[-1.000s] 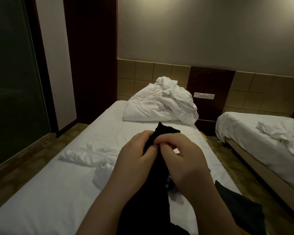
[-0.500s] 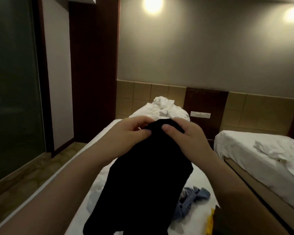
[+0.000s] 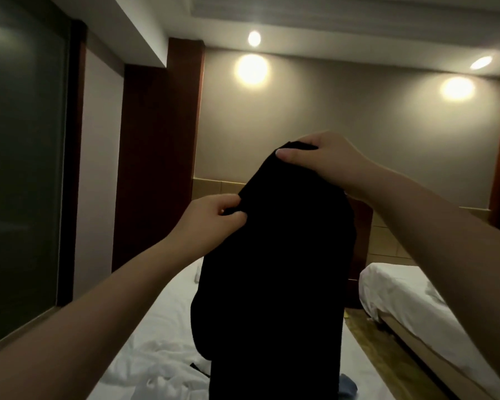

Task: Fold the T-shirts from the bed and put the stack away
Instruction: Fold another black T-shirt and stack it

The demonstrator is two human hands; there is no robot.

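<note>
Squarely ahead, black T-shirt [image 3: 272, 284] blocking bed [image 3: 156, 327]

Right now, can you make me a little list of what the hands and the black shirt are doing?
left hand: pinches the black shirt at its left edge
right hand: grips the shirt's top, higher up
black shirt: hangs in the air over the bed, not yet folded
bed: white, rumpled sheet
second bed: to the right, across a gap
</note>
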